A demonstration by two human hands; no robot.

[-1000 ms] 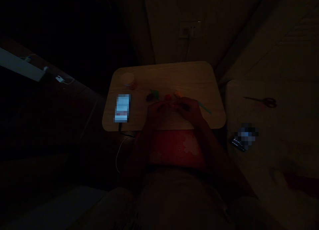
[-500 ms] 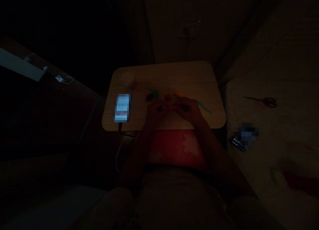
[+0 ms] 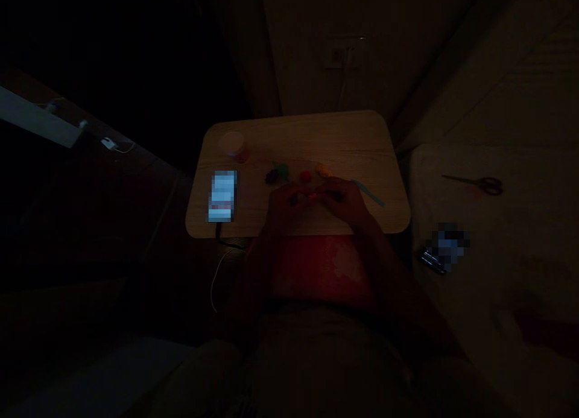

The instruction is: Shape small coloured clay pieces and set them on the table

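Note:
The scene is very dark. Over the near half of a small wooden table, my left hand and my right hand meet fingertip to fingertip. Both are closed in a pinch on a small red clay-like piece, partly hidden by the fingers. Just beyond them lie a red lump, an orange lump, a green piece and a dark lump. A blue-green strip lies to the right of my right hand.
A lidded jar stands at the table's back left, with a lit phone nearer me and a cable below. On the pale surface at right are scissors and a blurred dark device. A wall socket is behind.
Half a second ago the red piece showed as a longer line between my hands. Now my fingertips are closer together and less of it shows. The lumps and strip stay put.

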